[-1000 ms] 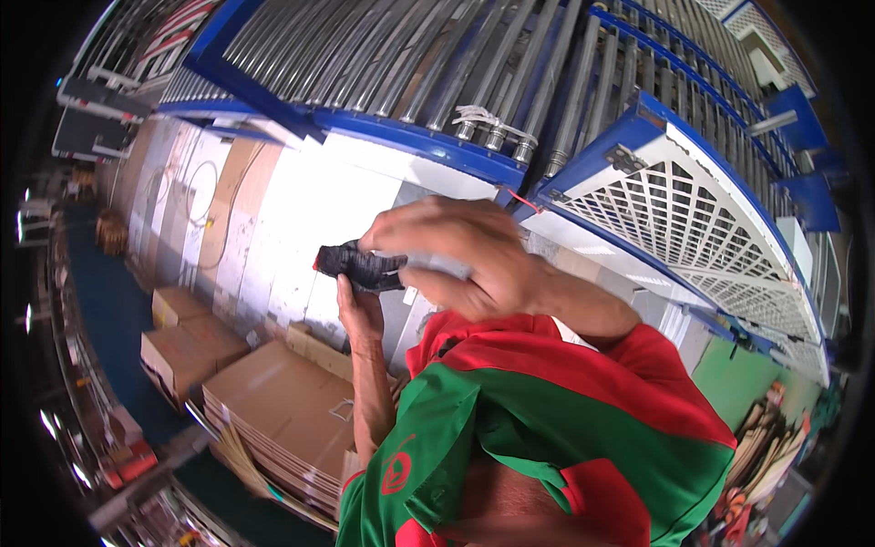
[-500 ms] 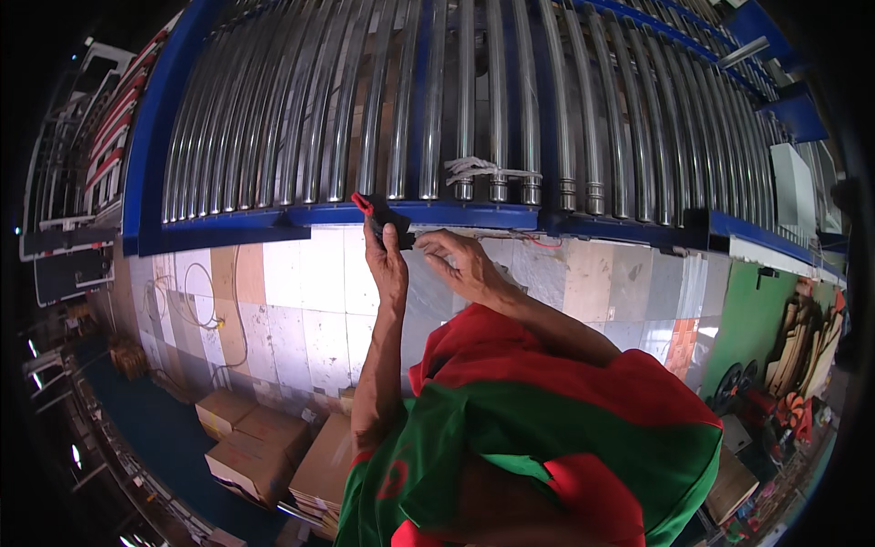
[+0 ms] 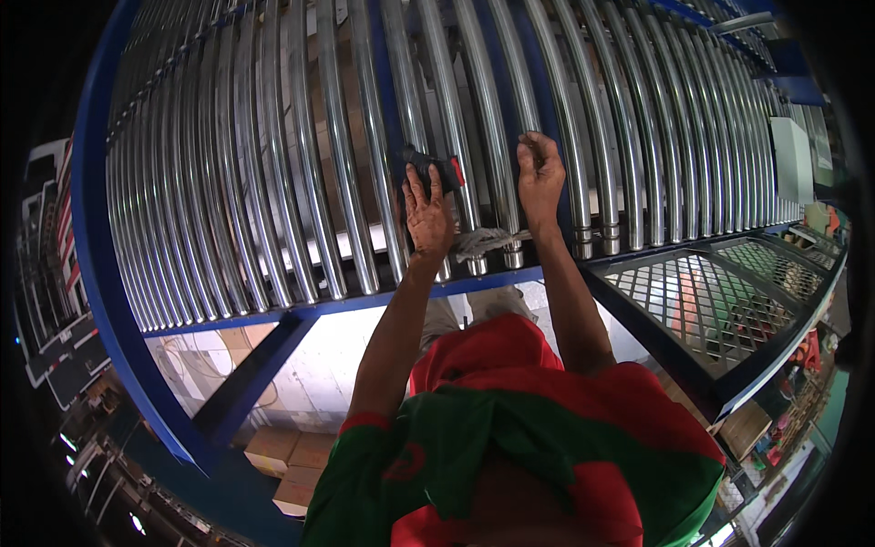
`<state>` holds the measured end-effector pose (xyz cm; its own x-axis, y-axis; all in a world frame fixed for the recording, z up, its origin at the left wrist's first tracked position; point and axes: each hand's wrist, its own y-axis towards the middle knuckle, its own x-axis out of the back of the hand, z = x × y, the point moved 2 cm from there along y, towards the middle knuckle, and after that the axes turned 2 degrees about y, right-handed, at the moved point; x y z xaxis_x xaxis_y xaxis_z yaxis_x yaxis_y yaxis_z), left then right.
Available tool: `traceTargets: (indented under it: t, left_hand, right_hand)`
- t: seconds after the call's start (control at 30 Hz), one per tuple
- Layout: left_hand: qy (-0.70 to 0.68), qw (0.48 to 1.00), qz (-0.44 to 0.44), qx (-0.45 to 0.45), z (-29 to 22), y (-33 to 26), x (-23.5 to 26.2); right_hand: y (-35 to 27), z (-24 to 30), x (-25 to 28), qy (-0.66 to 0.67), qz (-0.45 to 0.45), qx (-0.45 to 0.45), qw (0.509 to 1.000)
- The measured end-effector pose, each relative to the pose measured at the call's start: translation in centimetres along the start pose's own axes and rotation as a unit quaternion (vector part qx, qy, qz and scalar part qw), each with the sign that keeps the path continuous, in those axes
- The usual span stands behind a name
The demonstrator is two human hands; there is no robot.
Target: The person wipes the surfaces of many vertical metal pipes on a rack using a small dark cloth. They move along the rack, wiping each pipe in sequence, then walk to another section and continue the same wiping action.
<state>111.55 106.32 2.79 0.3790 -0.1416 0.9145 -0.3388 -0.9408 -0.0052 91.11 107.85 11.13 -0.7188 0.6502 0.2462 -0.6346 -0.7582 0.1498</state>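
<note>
My left hand [image 3: 427, 214] reaches over the metal rollers [image 3: 339, 173], its fingers stretched out and apart. They touch a small black thing with a red edge [image 3: 436, 170] that rests on the rollers; its kind is unclear. To the right, my right hand [image 3: 541, 173] hovers over the rollers with fingertips pinched together. Whatever may be between those fingertips is too small to make out. A greyish cloth strip [image 3: 481, 242] is wound around the near ends of a few rollers, between my two wrists.
A blue frame [image 3: 100, 201] borders the roller bed. At the right, a dark-framed metal mesh panel [image 3: 702, 301] juts out beside me. A white panel [image 3: 790, 159] stands at the far right. Cardboard boxes [image 3: 296, 460] sit on the floor at the lower left.
Both hands have moved forward from the frame's near edge to over the rollers. The black and red thing, gripped in my left hand before, now rests on the rollers. My right hand has moved right.
</note>
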Motion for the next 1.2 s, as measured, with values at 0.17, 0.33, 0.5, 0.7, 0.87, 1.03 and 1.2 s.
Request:
traceTargets:
  t: [0.17, 0.33, 0.5, 0.7, 0.87, 1.03, 1.2]
  left_hand:
    - [-0.015, 0.999, -0.042, 0.004, 0.6, 10.5, 0.5]
    - [-0.015, 0.999, -0.032, 0.002, 1.5, 25.1, 0.5]
    - [0.077, 0.993, -0.046, -0.072, 3.1, 43.6, -0.4]
    - [0.354, 0.92, -0.007, -0.166, 5.2, 63.7, -1.9]
    - [0.171, 0.985, -0.014, -0.002, 5.3, 65.2, -1.9]
    - [0.012, 0.991, -0.102, -0.08, 4.3, 48.5, -0.9]
    - [0.022, 0.994, 0.074, -0.082, 1.1, 14.2, 2.3]
  right_hand:
    - [6.8, -4.7, -5.5, -0.191, 0.015, 0.027, 0.981]
    - [15.0, -9.0, -12.4, -0.353, 0.091, -0.109, 0.925]
    - [18.0, -8.6, -13.7, -0.386, 0.134, -0.186, 0.893]
    - [17.8, -7.5, -14.0, -0.402, 0.127, -0.216, 0.881]
    - [18.0, -7.5, -14.0, -0.402, 0.13, -0.229, 0.877]
    - [17.9, -7.7, -13.9, -0.378, 0.12, -0.221, 0.891]
    - [17.7, -7.8, -13.8, -0.393, 0.117, -0.175, 0.895]
